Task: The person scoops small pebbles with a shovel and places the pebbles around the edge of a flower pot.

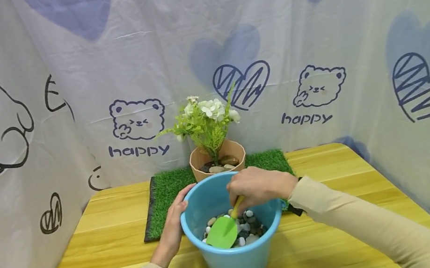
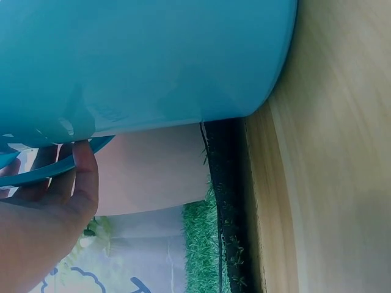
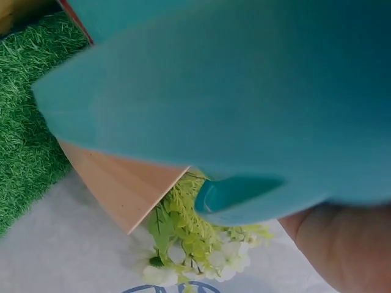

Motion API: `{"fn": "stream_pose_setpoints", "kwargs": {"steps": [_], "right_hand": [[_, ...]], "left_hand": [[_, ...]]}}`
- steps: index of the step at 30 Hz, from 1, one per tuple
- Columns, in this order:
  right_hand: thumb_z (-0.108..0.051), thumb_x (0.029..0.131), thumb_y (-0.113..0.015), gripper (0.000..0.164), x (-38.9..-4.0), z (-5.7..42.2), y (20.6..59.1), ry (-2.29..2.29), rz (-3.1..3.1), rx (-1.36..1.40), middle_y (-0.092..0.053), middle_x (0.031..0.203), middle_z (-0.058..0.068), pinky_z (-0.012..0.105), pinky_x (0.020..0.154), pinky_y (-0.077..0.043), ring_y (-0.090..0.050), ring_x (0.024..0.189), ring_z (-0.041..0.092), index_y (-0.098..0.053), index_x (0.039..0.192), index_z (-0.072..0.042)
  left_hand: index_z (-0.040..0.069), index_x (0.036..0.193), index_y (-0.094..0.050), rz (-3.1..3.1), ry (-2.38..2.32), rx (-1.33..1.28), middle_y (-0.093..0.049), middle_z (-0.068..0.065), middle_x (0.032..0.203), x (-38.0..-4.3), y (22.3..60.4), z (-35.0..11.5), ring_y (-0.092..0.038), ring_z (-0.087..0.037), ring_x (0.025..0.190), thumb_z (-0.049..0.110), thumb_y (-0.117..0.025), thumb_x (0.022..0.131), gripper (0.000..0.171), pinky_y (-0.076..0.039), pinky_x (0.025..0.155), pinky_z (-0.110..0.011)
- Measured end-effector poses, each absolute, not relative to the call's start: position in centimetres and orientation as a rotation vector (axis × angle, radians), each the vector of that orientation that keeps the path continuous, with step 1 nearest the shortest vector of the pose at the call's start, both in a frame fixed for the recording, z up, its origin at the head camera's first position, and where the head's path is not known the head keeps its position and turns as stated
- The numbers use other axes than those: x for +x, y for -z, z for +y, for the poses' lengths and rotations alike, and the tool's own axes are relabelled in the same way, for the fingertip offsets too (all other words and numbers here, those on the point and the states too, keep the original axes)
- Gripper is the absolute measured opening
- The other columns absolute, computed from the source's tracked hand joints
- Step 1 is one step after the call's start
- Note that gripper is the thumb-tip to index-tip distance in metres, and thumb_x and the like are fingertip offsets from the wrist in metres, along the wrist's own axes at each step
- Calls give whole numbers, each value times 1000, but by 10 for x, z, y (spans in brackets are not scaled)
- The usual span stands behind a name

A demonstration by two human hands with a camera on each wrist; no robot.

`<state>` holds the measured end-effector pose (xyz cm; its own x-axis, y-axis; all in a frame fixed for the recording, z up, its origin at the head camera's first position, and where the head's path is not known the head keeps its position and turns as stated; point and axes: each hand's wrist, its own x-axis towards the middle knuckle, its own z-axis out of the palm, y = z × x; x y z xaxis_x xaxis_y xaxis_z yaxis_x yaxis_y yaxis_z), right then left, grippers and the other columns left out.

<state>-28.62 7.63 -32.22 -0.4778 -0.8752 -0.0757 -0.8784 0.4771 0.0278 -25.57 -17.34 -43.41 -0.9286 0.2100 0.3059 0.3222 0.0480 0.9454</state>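
Note:
A light blue bucket stands on the table in the head view, with grey, white and brown pebbles in its bottom. My left hand holds the bucket's left side at the rim. In the left wrist view, that hand's fingers curl round the blue rim or a lug beneath it. Inside the bucket my right hand grips the yellow handle of a small green shovel. The blade slants down to the left over the pebbles. In the right wrist view the bucket wall hides the shovel and most of the right hand.
Just behind the bucket, a peach flowerpot holds white flowers, leaves and larger stones. It stands on a green turf mat. The wood-grain table is bordered behind and on both sides by printed curtains.

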Motion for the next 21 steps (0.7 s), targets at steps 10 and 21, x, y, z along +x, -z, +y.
{"fn": "stream_pose_setpoints", "kwargs": {"steps": [10, 21], "right_hand": [[-40, 84, -73, 14, -291, 82, 326, -30, 2647, -1624, -62, 86, -15, 21, 66, -46, -56, 76, 1, -79, 91, -28], [-37, 85, -74, 15, -304, 97, 313, 206, 2568, -1546, -64, 88, -16, 23, 70, -48, -57, 78, 0, -79, 94, -26]], "left_hand": [[16, 148, -42, -2205, 2046, -563, -46, -15, 147, -256, 436, -173, -50, -40, 127, 29, -33, 100, 50, -48, 96, -48], [15, 148, -42, -2193, 2055, -567, -47, -14, 146, -256, 435, -172, -51, -40, 125, 29, -32, 101, 50, -48, 94, -45]]}}
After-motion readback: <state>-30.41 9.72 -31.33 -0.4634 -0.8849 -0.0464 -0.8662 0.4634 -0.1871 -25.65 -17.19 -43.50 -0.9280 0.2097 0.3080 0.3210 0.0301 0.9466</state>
